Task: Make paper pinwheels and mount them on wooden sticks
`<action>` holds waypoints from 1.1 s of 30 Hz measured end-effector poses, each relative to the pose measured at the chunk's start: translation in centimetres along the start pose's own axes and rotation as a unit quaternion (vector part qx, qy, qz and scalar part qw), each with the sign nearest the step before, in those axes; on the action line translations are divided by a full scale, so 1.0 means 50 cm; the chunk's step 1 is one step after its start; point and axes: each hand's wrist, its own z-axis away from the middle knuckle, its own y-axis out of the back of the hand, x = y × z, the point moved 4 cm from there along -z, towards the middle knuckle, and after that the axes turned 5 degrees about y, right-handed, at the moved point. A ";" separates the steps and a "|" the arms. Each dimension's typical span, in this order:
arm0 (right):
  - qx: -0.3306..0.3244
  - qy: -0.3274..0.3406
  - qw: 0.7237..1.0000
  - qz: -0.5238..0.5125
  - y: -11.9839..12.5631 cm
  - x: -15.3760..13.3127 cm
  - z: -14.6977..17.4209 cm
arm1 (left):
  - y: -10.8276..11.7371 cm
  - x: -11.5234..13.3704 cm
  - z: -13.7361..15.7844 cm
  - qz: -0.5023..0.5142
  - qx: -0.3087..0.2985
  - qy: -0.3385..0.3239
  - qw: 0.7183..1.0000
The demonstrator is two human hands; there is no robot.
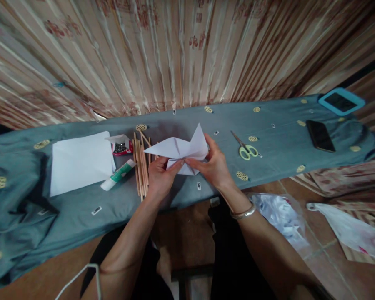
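Note:
A folded sheet of white paper (181,148) with pointed corners is held up over the middle of the table. My left hand (161,177) grips its lower left side, thumb pressed near the centre crease. On the other side my right hand (214,164) pinches the paper, its thumb meeting the left thumb at the middle and its fingers behind the upright point. Both hands are closed on the paper; the fingers behind it are partly hidden. Just left of my left hand lie several thin wooden sticks (140,166). Scissors with light green handles (245,148) rest to the right.
On the left are a stack of white paper (81,162), a green and white glue stick (118,175) and a small red box (121,146) of dark metal bits. A black phone (320,135) and blue-framed device (340,101) lie far right. Plastic bags (278,214) sit on the floor.

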 end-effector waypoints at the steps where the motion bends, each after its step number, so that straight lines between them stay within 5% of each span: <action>1: -0.002 0.005 1.000 -0.011 -0.001 -0.002 -0.001 | 0.000 0.000 0.001 0.004 0.001 0.003 1.000; 20: -0.022 0.044 0.999 -0.020 -0.004 -0.013 -0.002 | -0.006 0.033 0.008 -0.037 0.023 -0.050 0.998; 33: -0.048 0.034 0.998 -0.028 -0.004 -0.015 -0.002 | -0.009 0.029 0.012 -0.014 0.022 0.001 1.000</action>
